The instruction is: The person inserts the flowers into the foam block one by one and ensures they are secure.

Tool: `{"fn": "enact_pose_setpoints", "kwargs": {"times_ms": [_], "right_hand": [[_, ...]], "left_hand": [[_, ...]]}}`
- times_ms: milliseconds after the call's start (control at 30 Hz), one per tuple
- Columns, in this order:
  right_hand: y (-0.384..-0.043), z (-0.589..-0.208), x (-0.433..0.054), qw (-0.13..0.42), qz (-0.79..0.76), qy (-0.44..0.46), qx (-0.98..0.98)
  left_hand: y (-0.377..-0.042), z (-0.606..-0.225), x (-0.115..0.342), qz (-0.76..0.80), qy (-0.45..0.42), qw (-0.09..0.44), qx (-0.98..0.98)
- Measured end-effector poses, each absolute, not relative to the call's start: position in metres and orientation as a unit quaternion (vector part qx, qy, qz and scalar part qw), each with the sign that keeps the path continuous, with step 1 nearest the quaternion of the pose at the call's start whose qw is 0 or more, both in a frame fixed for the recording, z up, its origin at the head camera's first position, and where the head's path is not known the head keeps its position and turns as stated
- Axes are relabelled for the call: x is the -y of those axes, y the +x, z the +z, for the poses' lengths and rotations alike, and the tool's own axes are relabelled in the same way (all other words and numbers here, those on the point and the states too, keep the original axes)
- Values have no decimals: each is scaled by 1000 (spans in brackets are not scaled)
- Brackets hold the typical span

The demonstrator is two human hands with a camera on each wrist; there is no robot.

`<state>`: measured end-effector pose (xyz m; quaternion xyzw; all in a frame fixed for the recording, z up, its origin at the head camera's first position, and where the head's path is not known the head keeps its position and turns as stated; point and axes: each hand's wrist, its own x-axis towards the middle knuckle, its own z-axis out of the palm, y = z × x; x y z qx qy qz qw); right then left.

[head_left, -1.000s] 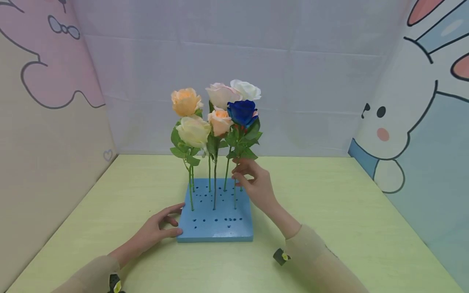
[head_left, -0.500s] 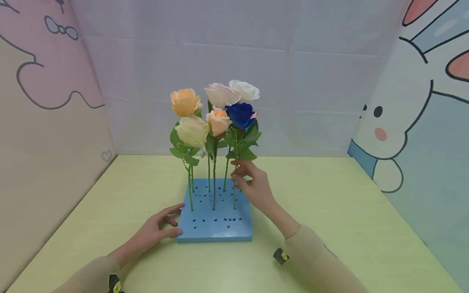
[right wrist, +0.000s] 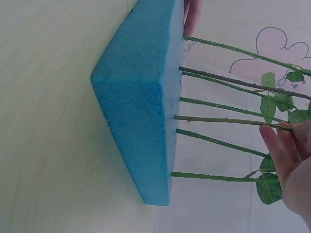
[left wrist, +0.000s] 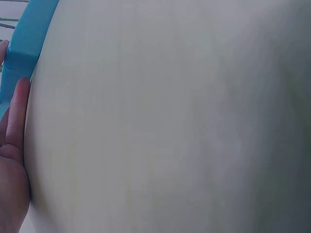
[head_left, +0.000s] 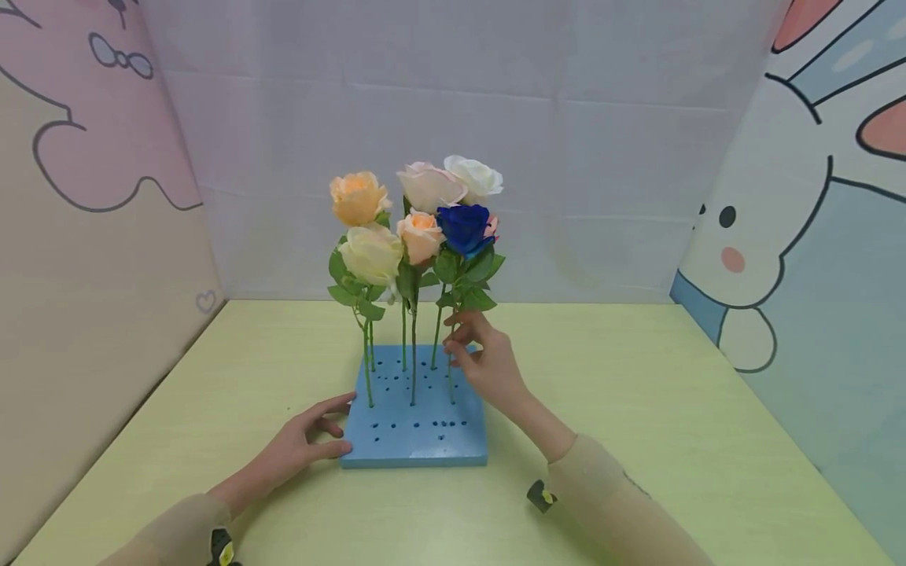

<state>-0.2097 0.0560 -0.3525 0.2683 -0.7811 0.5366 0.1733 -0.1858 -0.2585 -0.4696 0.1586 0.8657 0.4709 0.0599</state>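
Note:
My right hand point(head_left: 488, 358) pinches the stem of a blue rose point(head_left: 465, 229) below its leaves. In the right wrist view the lower end of that stem point(right wrist: 218, 119) enters the top of a blue foam block point(head_left: 418, 452). My left hand point(head_left: 300, 440) rests on the table with its fingertips and thumb at the block's left edge. In the left wrist view a finger point(left wrist: 18, 107) lies against the block's side point(left wrist: 24, 43). Around the blue rose stand a peach rose point(head_left: 421, 237), a pale pink rose point(head_left: 429, 187) and a white rose point(head_left: 476, 176).
A cream rose point(head_left: 371, 253) and an orange-yellow rose point(head_left: 357, 198) stand at the block's left. A pink bloom point(head_left: 491, 228) is mostly hidden behind the blue one. Several small holes mark the block's top. Beneath is a pale yellow-green table point(head_left: 616, 393), with printed cloth walls around it.
The blue rose's head has sunk slightly, and my right hand has shifted a little left and down with its stem. My left hand and the block look unchanged.

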Motion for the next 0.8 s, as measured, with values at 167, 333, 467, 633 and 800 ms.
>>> {"fn": "enact_pose_setpoints", "kwargs": {"times_ms": [167,333,467,633,800], "right_hand": [[-208,-350,-56,171,538,271,780],[-209,-349,-58,170,528,282,783],[-211,-348,-58,164,526,281,786],[-221,-360,-59,159,521,276,792],[-229,-373,-61,165,516,282,792]], "left_hand": [[-187,-469,258,473,160,60,-864],[-187,-468,259,474,157,62,-864],[-188,-469,259,477,160,61,-862],[-188,-470,258,477,159,59,-863],[-189,-470,258,468,156,59,-868]]}}
